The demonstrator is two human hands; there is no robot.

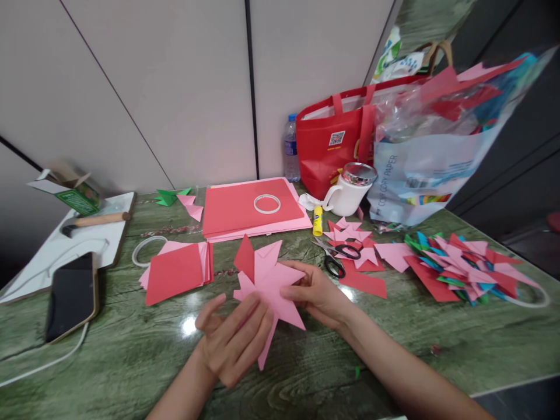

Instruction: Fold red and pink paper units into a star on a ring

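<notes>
A pink paper star [275,286] with several long points is held up above the green table, between both hands. My left hand [238,335] is closed on its lower left part, fingertips pressed to the paper. My right hand [317,294] pinches one of the right-hand points between thumb and fingers. A red pointed piece of paper [245,259] shows at the star's upper left; whether it is joined to the star I cannot tell. Left of the hands lies a stack of red and pink paper squares [175,273].
Black-handled scissors [335,267], a yellow glue stick [317,221] and a white mug [350,195] stand or lie at right. Folded paper stars [472,262] are heaped farther right. A tape roll [266,204] rests on red sheets [219,204]. A phone [72,297] lies left.
</notes>
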